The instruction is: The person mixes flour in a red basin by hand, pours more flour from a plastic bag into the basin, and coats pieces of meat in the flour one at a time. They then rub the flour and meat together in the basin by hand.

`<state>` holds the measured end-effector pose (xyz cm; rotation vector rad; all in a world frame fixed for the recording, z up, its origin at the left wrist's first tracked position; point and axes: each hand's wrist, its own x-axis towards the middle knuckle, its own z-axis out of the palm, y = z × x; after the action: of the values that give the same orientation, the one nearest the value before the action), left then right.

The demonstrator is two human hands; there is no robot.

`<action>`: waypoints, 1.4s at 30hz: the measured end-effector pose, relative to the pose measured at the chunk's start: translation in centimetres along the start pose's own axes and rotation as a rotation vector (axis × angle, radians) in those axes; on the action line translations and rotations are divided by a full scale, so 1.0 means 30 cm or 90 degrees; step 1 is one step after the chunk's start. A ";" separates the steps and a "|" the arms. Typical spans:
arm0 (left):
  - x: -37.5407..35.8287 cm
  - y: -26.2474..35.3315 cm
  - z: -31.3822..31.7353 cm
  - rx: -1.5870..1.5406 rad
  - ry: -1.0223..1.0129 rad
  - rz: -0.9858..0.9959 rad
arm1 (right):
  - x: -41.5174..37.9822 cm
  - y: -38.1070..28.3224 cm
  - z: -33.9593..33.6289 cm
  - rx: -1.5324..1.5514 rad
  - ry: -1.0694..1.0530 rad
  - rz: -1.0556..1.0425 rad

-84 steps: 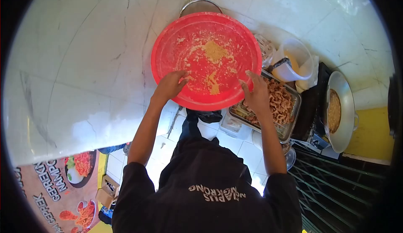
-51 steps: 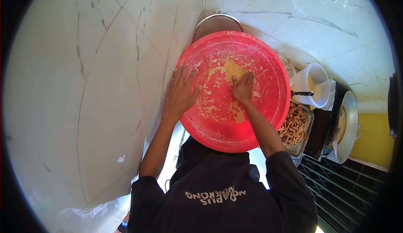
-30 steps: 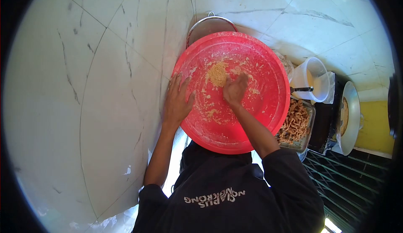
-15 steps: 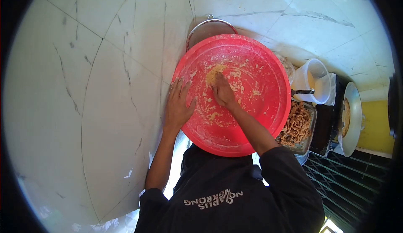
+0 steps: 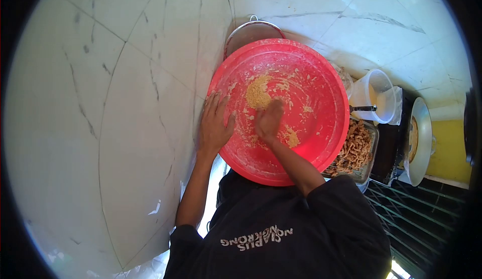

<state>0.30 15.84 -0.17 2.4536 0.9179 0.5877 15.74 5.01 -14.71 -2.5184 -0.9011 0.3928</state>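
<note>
Item: one red plastic basin [image 5: 321,143], round, directly before the person's torso and close against the marble-veined wall [image 5: 135,128]; its support is hidden beneath it. Contents: dry yellow crumbs [image 5: 258,92], heaped above the right hand [image 5: 269,121], with a smaller patch below and pale smears around. Left hand [image 5: 215,127]: flat on the basin's left rim, fingers slightly parted, thumb standing away. Right hand: inside the basin, back uppermost, blurred; its fingertips do not read clearly, and I cannot tell whether it pinches any crumbs. Behind the basin: a round metal-rimmed utensil [image 5: 251,34] with a small loop, its near part covered. At right: a crumpled clear plastic bag [image 5: 344,80], partly covered, contents indistinct; a translucent plastic tub [image 5: 384,85] holding something pale yellow; a dark handle [image 5: 364,108] in front of it, its other end out of sight. Below: a metal tray [image 5: 369,157] of brown fried pieces [image 5: 355,147], left side behind the basin. Farther right: a wok [image 5: 424,138], seen steeply aslant, its brown contents [image 5: 413,139] only a sliver. Black shirt [image 5: 281,259]: lettering inverted, lower part cut off by the frame.
</note>
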 end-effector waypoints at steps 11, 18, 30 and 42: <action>-0.013 -0.027 -0.003 -0.022 0.001 0.011 | 0.084 0.057 -0.027 -0.106 0.191 0.221; -0.014 -0.034 0.003 -0.009 0.006 0.028 | 0.104 0.026 -0.185 0.156 -0.230 -0.205; -0.009 -0.027 0.009 0.012 0.013 0.025 | -0.212 0.193 -0.241 -0.287 -0.468 0.062; -0.030 -0.065 0.009 0.018 0.024 0.065 | 0.159 0.221 -0.550 -0.513 -0.462 -0.708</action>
<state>-1.14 16.48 -1.66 2.5349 0.8245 0.6633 29.41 -1.45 -4.21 -1.8896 -2.9589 0.6273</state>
